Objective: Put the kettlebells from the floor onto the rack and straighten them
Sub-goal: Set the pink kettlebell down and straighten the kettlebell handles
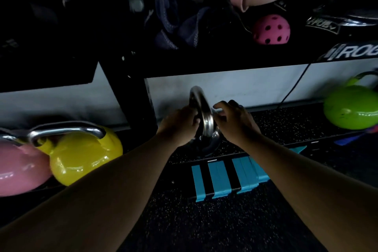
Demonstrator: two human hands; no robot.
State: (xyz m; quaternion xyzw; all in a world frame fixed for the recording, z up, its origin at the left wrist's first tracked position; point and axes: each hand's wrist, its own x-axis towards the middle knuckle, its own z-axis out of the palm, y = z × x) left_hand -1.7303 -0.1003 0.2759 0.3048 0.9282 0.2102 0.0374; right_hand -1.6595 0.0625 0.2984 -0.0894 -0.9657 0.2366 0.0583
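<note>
A dark kettlebell with a shiny steel handle [201, 108] stands on the rack's lowest shelf [286, 122], handle edge-on to me. My left hand [180, 125] grips the handle from the left. My right hand [233, 120] rests against the handle's right side, fingers partly spread. The bell's dark body is mostly hidden behind both hands. A yellow kettlebell [83, 155] and a pink kettlebell [18, 170] sit to the left, and a green kettlebell [349, 106] stands on the same shelf at the far right.
A black upright post [131, 88] separates the two bays. The upper shelf [225, 57] holds dark cloth, pink bands, a pink perforated ball [271, 29] and black plates. Blue tape strips [225, 176] mark the shelf's front edge. Speckled rubber floor lies below.
</note>
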